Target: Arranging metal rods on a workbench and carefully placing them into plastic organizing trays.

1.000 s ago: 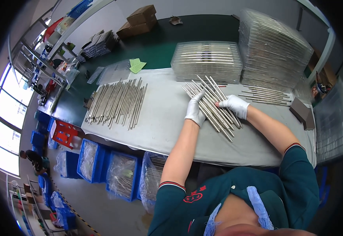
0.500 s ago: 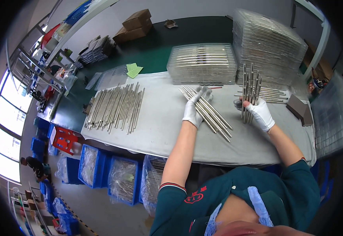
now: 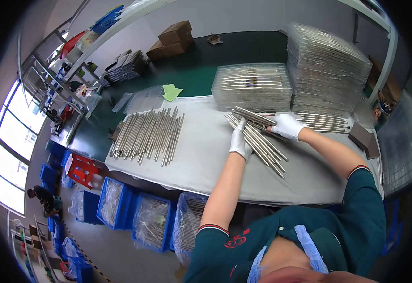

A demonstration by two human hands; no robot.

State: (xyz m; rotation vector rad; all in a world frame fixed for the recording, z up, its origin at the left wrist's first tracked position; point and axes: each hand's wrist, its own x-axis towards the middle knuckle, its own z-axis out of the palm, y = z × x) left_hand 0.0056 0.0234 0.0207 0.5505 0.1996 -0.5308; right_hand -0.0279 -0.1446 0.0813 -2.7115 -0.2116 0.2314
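A bundle of slim, silvery metal rods (image 3: 262, 148) is in the left hand (image 3: 240, 143) of a person in white gloves, above the right half of a table (image 3: 201, 155) spread with pale cloth. The thumb lies along the rods, which slant from far left to near right; the fingers beneath are hidden. The right hand (image 3: 287, 126) is closed round a second bundle (image 3: 252, 116), held flatter, its free ends beside the far end of the first; whether the bundles touch is unclear.

The step in hand looks like sorting or checking rods by the handful. The next move probably calls for a firm grip on both bundles, so that no rod slips out.

On the table's left lies a broad pile of similar rods (image 3: 149, 134). A short row of rods (image 3: 326, 123) lies past the right hand, near a grey angular block (image 3: 364, 140). On the far side stand a low stack of clear plastic trays (image 3: 252, 89) and a taller one (image 3: 328, 70), both holding rods.
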